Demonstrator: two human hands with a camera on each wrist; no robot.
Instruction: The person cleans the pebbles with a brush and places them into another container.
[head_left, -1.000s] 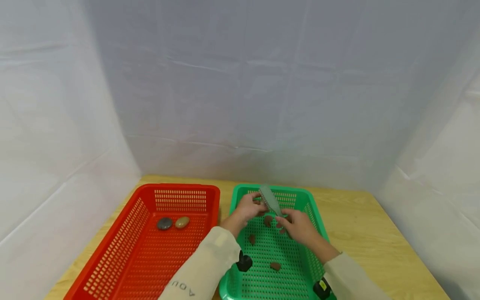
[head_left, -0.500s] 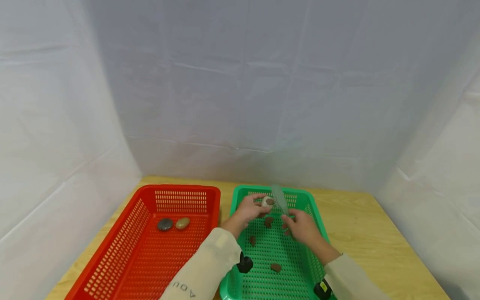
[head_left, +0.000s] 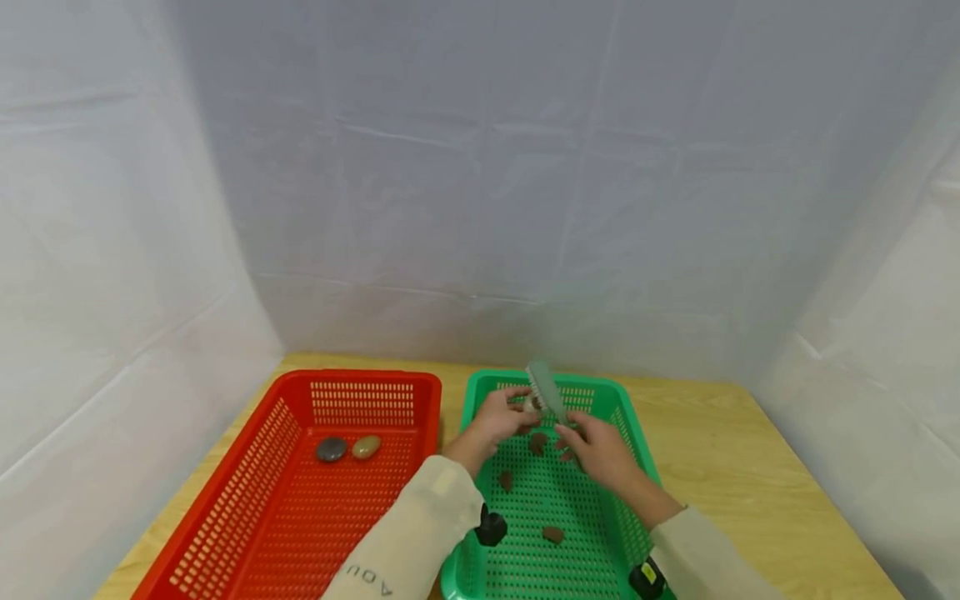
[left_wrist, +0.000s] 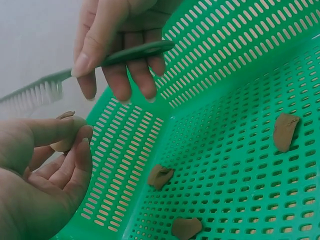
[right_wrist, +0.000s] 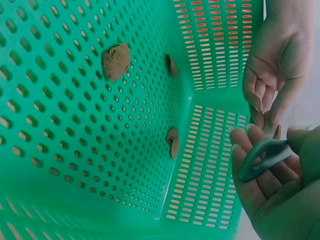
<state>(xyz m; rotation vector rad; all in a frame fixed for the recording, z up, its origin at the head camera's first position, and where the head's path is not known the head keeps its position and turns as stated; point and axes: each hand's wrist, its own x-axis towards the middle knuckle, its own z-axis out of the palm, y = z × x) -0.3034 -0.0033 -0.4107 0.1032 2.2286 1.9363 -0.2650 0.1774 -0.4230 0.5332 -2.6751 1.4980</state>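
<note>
My left hand (head_left: pixel 497 421) pinches a pale pebble (left_wrist: pixel 64 144) with brown clay stuck on it, over the far part of the green basket (head_left: pixel 596 575). In the right hand (head_left: pixel 596 448) is a green brush (head_left: pixel 548 390) with pale bristles, its handle (left_wrist: pixel 142 52) gripped between thumb and fingers. The bristles face the pebble from above; in the head view the brush head overlaps it, and whether they touch I cannot tell. Brown clay lumps (head_left: pixel 552 534) lie on the basket floor, one of them (right_wrist: pixel 116 61) closest in the right wrist view.
A red basket (head_left: pixel 300 542) stands left of the green one, holding a dark grey stone (head_left: pixel 331 449) and a tan stone (head_left: pixel 366 447). Both baskets sit on a wooden table (head_left: pixel 720 467). White sheeting (head_left: pixel 480 183) surrounds the table at the back and sides.
The brush swung right, off the pebble, exposing its clay patch, then came back left over it. The left hand has hardly moved and still holds the pebble.
</note>
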